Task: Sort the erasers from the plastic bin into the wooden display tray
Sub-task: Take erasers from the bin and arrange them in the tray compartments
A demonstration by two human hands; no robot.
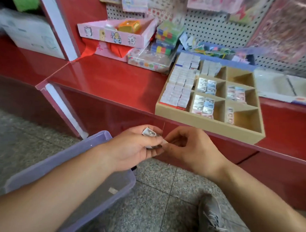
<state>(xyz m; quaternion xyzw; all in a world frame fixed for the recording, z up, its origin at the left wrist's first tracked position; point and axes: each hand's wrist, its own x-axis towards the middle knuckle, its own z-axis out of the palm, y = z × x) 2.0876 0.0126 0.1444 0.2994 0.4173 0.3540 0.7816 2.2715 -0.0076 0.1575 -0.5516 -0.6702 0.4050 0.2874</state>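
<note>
Small white wrapped erasers, a handful: clasped in the curled fingers of the left hand over the translucent purple plastic bin, the right hand pinching one off the stack (presumably to sort by kind) for the partitioned wooden display tray on the red counter.

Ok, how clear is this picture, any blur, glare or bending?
Head view: the left hand, right hand and the erasers they hold look slightly blurred; the tray is fairly sharp; soft glare on the counter; the wide lens curves its edge and stretches the forearms.
</note>
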